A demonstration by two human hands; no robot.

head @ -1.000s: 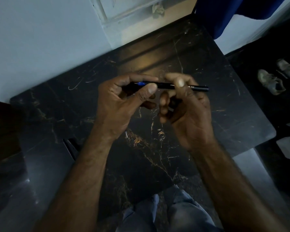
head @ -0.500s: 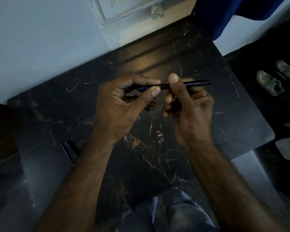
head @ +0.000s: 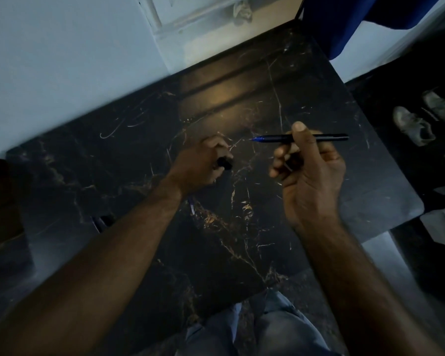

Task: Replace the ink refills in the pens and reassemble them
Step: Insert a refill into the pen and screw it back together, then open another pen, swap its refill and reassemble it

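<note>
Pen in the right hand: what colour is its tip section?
Blue; the pen barrel behind it is black. Head view shows it.

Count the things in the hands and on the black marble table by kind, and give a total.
Black pen with blue tip, pinched in the right hand: 1
Small black pen piece, gripped in the left hand: 1
Dim bluish pieces on the black marble table by the left forearm, too dark to identify: 2
Total: 4
</note>
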